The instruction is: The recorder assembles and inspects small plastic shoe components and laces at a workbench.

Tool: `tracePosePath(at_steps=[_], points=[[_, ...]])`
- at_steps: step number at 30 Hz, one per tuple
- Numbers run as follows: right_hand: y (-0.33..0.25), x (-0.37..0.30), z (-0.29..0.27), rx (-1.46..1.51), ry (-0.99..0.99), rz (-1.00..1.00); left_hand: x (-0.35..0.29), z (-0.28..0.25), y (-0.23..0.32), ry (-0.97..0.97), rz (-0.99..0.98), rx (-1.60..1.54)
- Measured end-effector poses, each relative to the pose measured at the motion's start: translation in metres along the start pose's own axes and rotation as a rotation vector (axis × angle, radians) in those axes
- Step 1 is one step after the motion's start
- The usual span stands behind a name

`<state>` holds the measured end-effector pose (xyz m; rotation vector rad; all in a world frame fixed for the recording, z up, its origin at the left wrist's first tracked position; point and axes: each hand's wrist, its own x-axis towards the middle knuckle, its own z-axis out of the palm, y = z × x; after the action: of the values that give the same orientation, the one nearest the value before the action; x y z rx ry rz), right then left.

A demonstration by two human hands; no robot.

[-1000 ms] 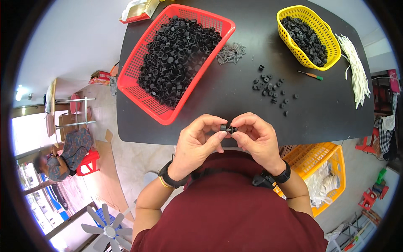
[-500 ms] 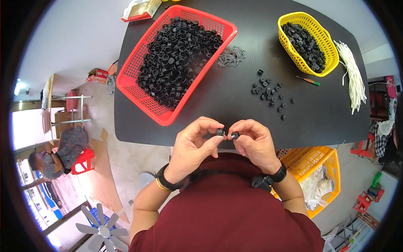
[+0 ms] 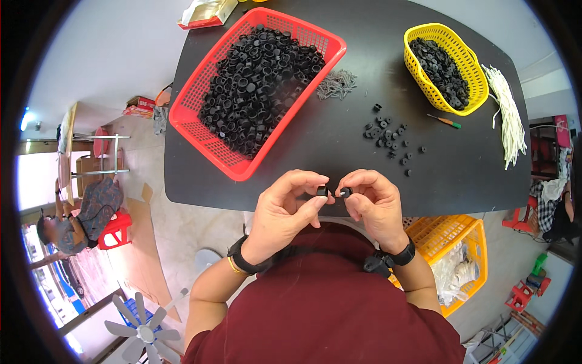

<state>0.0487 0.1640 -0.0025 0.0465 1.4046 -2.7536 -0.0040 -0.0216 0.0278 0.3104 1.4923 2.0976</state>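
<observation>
Close together above the table's near edge, my two hands each pinch a small black part. Between thumb and forefinger, my left hand (image 3: 285, 206) holds a black round cap (image 3: 322, 191). A black disc-shaped piece (image 3: 346, 192) is in the fingertips of my right hand (image 3: 377, 206), and a short pale pin shows at its side facing the cap. The two parts are slightly apart. Beyond my right hand lie several loose black discs (image 3: 388, 135). A red basket (image 3: 265, 148) of black caps (image 3: 254, 91) stands to the far left of my hands.
Grey pins (image 3: 337, 84) lie in a heap beside the red basket. At the far right are a yellow basket (image 3: 429, 86) of black pieces, a green-handled tool (image 3: 445, 121) and a bundle of white cords (image 3: 508, 115). A yellow crate (image 3: 481, 249) stands below the table on my right.
Both hands have shifted slightly to the right in the picture, still pinching the same parts. The view has moved a little. The seated person at the left has raised an arm.
</observation>
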Motion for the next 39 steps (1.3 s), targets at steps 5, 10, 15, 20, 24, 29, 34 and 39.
tracePosePath(at_steps=[5,10,15,20,24,29,34,39], points=[[0.0,-0.001,0.007,-0.127,-0.01,-0.071,-0.003,0.0,-0.003,-0.003,-0.06,-0.01],[0.003,-0.002,0.009,-0.189,0.033,-0.077,-0.003,-0.004,-0.004,0.005,-0.157,-0.113],[-0.002,0.001,0.015,-0.313,0.05,-0.187,-0.005,-0.007,-0.009,-0.005,-0.236,-0.249],[-0.006,0.001,0.019,-0.549,0.093,-0.272,-0.006,-0.01,-0.013,-0.011,-0.237,-0.269],[-0.006,0.001,0.023,-0.675,0.094,-0.331,-0.006,-0.007,-0.013,0.018,-0.196,-0.228],[-0.004,0.002,0.026,-0.717,0.116,-0.37,-0.006,-0.006,-0.013,0.025,-0.167,-0.155],[-0.001,0.001,0.028,-0.732,0.15,-0.348,-0.007,-0.007,-0.012,0.013,-0.154,-0.136],[-0.006,0.002,0.028,-0.84,0.114,-0.351,-0.008,-0.01,-0.011,-0.002,-0.155,-0.112]])
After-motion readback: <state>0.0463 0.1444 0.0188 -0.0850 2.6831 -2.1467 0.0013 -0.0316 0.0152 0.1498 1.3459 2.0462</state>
